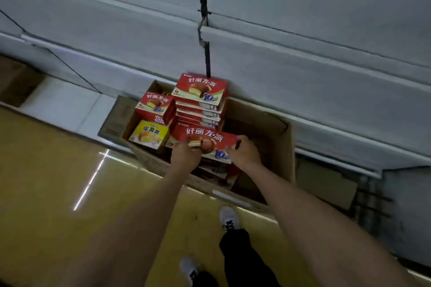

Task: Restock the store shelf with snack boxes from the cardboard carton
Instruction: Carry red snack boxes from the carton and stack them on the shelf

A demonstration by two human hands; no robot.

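While your left hand [186, 155] and right hand [243, 152] each grip an end of a red snack box [206, 138] above the open cardboard carton [277, 137], lift it level toward the shelf [303, 53]. More red boxes [200, 91] and one yellow box [149, 134] fill the carton's left.

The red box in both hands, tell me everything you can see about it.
The red box is a flat, wide cardboard snack pack, with white Chinese lettering and a picture of a chocolate-coated pie on its face. It is held roughly level above the open carton, face up. The left hand grips its near left edge and the right hand its right end. More boxes lie under it.
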